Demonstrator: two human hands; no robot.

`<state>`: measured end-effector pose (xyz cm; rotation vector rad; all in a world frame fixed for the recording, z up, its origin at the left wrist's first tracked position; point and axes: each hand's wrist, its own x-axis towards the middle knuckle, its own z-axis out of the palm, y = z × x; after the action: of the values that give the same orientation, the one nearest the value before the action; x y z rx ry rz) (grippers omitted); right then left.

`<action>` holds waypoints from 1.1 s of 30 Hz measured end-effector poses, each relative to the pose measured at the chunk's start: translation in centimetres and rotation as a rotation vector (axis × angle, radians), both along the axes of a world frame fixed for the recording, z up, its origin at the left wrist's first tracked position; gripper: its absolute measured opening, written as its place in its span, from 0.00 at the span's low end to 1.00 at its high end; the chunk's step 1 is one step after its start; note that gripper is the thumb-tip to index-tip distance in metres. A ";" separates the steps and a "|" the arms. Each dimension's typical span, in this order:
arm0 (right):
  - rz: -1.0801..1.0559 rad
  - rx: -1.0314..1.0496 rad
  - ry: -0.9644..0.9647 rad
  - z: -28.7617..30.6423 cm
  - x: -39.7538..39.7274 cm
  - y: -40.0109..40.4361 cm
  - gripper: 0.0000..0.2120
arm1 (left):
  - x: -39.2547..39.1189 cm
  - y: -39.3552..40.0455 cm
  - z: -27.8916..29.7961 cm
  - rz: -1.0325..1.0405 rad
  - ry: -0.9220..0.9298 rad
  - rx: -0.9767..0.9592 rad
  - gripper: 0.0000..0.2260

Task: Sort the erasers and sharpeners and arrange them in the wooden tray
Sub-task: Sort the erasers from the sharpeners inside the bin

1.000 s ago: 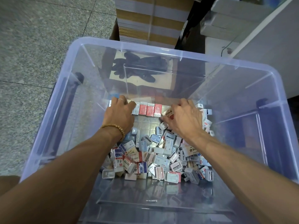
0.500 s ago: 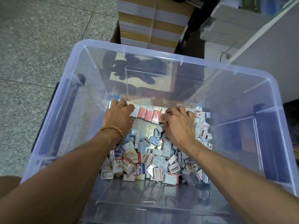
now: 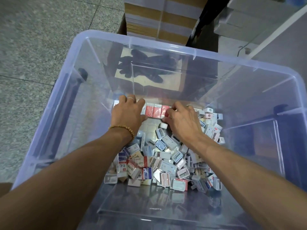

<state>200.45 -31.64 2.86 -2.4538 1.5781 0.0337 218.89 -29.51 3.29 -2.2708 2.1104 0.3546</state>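
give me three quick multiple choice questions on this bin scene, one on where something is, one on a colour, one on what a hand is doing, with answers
1. Where does the loose pile of erasers and sharpeners lie?
A. on the floor tiles
B. inside the clear plastic bin
C. on top of the cardboard boxes

2. What colour are the packs in the neat row between the two hands?
A. red
B. green
C. black

3. What is the left hand doing?
A. hanging outside the bin
B. holding a pair of scissors
C. resting on the left end of the row

Answers: 1 B, the pile sits on the bin's floor within its walls. 2 A, the upright packs show red faces. 3 C, its fingers lie over the row's left end, while the right hand is at the other end.
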 end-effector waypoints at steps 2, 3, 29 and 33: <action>0.015 0.000 0.018 0.1 -0.1 0.1 0.15 | -0.1 0.0 0.0 -0.034 -0.029 0.004 0.21; 0.021 0.016 0.018 0.2 -0.2 0.2 0.16 | 0.0 0.0 0.0 -0.042 -0.033 0.003 0.21; 0.212 0.636 0.201 7.6 -5.5 4.9 0.34 | -3.9 2.0 2.7 -0.614 0.096 0.579 0.40; 0.285 0.545 0.277 7.1 -4.9 5.1 0.38 | -3.8 2.4 3.2 -0.525 0.206 0.613 0.28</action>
<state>195.54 -26.59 9.92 -2.2617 1.0934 0.7710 215.08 -27.10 6.52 -1.3463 2.1706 1.0562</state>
